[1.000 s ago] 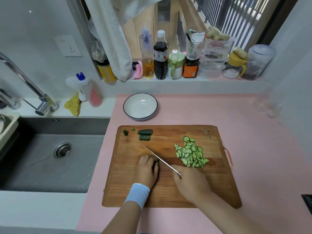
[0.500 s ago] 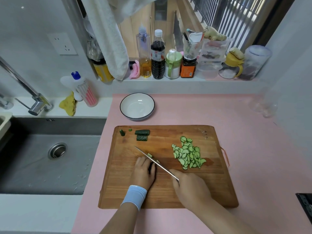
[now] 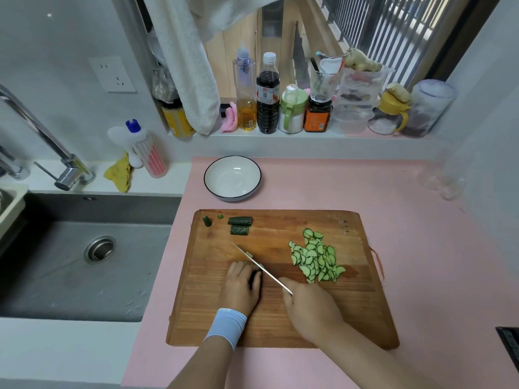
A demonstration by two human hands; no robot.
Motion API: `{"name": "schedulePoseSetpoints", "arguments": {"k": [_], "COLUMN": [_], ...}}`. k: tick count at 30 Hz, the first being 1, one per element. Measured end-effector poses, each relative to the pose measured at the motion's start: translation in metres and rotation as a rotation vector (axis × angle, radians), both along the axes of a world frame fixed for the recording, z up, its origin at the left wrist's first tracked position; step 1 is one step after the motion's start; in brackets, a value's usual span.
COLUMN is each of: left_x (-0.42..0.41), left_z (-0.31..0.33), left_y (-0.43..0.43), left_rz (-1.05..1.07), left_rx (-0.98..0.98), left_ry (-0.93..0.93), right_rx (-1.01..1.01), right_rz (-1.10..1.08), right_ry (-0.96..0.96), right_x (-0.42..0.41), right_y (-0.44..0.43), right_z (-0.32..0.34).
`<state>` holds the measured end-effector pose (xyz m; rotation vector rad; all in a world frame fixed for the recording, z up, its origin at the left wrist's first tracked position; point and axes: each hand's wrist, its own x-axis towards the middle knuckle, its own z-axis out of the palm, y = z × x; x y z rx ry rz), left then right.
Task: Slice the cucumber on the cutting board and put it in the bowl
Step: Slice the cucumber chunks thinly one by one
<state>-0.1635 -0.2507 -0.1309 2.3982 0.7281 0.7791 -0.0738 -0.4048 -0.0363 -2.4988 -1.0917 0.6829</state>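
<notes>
On the wooden cutting board (image 3: pixel 351 310) my left hand (image 3: pixel 241 284) curls over a short dark cucumber piece (image 3: pixel 255 277), mostly hidden under the fingers. My right hand (image 3: pixel 311 307) grips the handle of a knife (image 3: pixel 258 263) whose blade lies right beside the left fingertips. A pile of thin cucumber slices (image 3: pixel 316 258) lies to the right of the blade. Two cucumber chunks (image 3: pixel 240 225) and two small end bits (image 3: pixel 207 220) sit at the board's far left corner. The white bowl (image 3: pixel 232 177) stands empty behind the board.
A steel sink (image 3: pixel 84 256) with a tap (image 3: pixel 42 141) lies left of the pink counter (image 3: pixel 435 248). Bottles and jars (image 3: pixel 268 96) line the window sill. A dish-soap bottle (image 3: pixel 146 150) and yellow cloth (image 3: pixel 119 174) sit behind the sink. A towel (image 3: pixel 191 66) hangs above.
The knife blade has kept working next to my left fingertips, and a fresh slice or two lies by the blade. Both hands stay at the same spot on the board.
</notes>
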Motion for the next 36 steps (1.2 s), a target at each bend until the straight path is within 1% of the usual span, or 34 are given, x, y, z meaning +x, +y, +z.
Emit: {"name": "schedulePoseSetpoints", "arguments": {"k": [3,10,18,27,36], "left_x": [0.0,-0.001,-0.001,-0.004,-0.004], "left_z": [-0.001,-0.004,-0.002,-0.002,-0.002], "left_y": [0.0,0.002,0.001,-0.002,0.0], "left_rz": [0.006,-0.001,0.002,-0.003,0.01], "left_rx": [-0.002,0.018,0.01,0.025,-0.016], "left_ry": [0.004,0.004,-0.004,0.007,0.016], "right_rx": [-0.006,-0.013,0.003,-0.013,-0.012], "right_rz": [-0.008,-0.017,0.004,0.003,-0.005], "right_ry": [-0.055,-0.066,-0.005,0.014,-0.081], "right_x": [-0.008,-0.005,0.001,0.0,-0.008], "right_y": [-0.007,-0.021,-0.003,0.0,-0.017], "right_z": [0.001,0.003,0.0,-0.004,-0.001]}}
